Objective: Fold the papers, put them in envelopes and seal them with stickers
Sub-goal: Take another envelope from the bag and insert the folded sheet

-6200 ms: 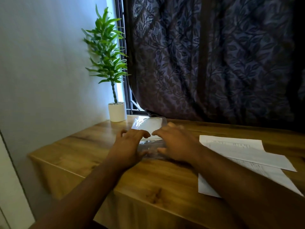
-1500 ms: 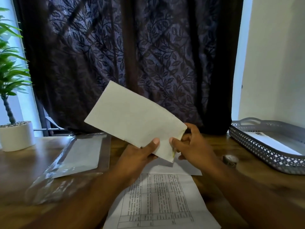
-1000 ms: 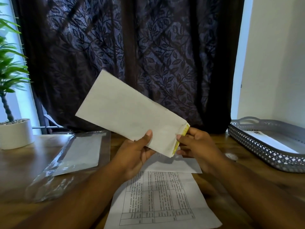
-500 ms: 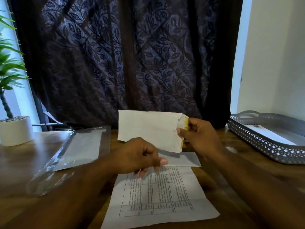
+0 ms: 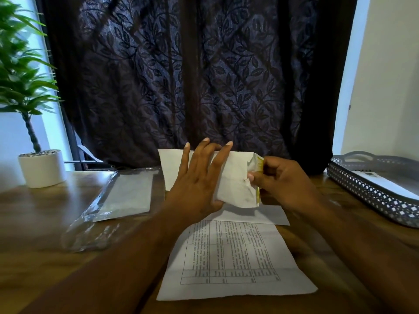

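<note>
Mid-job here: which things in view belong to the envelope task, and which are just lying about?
Job: envelope, left hand flat on it, right hand pinching its end; printed sheet; second sheet beneath; plastic pack.
Lying about: plant; curtain; grey tray (use unclear).

We cannot read any words here. The sheet of paper (image 5: 235, 257) lying on the table (image 5: 45, 223) has a printed grid with rows of small dark writing in its boxes, but the letters are too blurry for us to make out. The white paper (image 5: 385, 185) in the gray tray (image 5: 374, 197) has a small dark mark near its top, maybe print, and we cannot read that either.
</note>
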